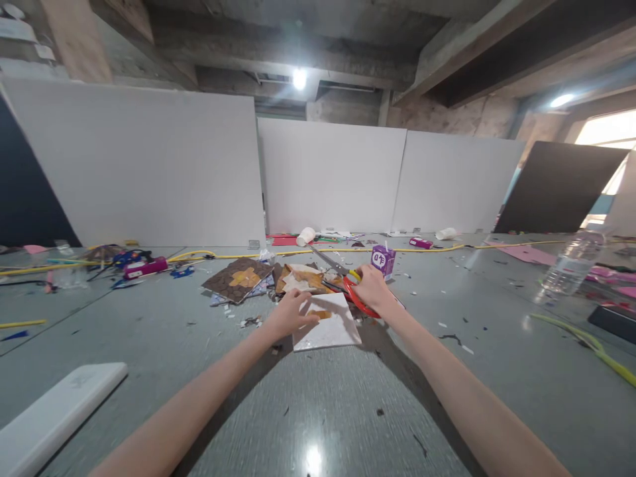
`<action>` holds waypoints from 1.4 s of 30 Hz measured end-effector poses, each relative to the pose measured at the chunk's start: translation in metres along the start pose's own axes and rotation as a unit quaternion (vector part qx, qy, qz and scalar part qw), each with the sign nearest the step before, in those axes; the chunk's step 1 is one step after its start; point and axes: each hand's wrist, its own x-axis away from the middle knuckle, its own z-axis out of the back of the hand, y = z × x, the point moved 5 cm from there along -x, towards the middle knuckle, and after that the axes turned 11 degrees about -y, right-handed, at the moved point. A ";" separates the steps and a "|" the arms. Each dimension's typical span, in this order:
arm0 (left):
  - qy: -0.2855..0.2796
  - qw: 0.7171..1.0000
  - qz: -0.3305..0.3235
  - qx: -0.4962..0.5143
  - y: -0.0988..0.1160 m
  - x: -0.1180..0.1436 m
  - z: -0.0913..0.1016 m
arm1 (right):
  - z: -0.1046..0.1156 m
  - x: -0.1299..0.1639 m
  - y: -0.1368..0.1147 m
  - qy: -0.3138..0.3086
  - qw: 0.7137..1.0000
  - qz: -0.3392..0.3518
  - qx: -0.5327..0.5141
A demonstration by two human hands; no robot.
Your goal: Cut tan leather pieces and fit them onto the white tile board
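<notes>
Right hand [371,286] gripped red-handled scissors [348,283], fingers closed through the handles. Left hand [291,315] pressed flat, fingers spread, on white sheet [332,331] on table [348,411].

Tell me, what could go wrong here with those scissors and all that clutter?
The right hand holds red scissors with the blades open, close to the left hand resting on the white sheet; a slip might nick a finger. The blades point toward the paper pile, so a snip could catch the wrong piece. The purple carton stands just behind the right hand and could be knocked over.
</notes>
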 end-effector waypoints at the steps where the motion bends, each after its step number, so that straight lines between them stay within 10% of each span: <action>1: -0.009 1.000 -0.009 0.001 0.000 -0.001 0.001 | -0.001 -0.001 0.002 -0.002 1.000 -0.007 -0.002; 15: -0.051 0.997 -0.029 0.048 -0.001 -0.005 0.000 | 0.012 -0.008 0.047 -0.097 0.994 -0.049 0.027; 32: -0.021 0.997 0.016 0.075 -0.006 -0.005 0.000 | 0.009 0.002 0.050 -0.338 0.920 0.075 0.182; 42: -0.026 0.996 0.037 0.080 -0.013 -0.007 -0.002 | -0.007 0.004 0.041 -0.366 0.902 0.084 0.212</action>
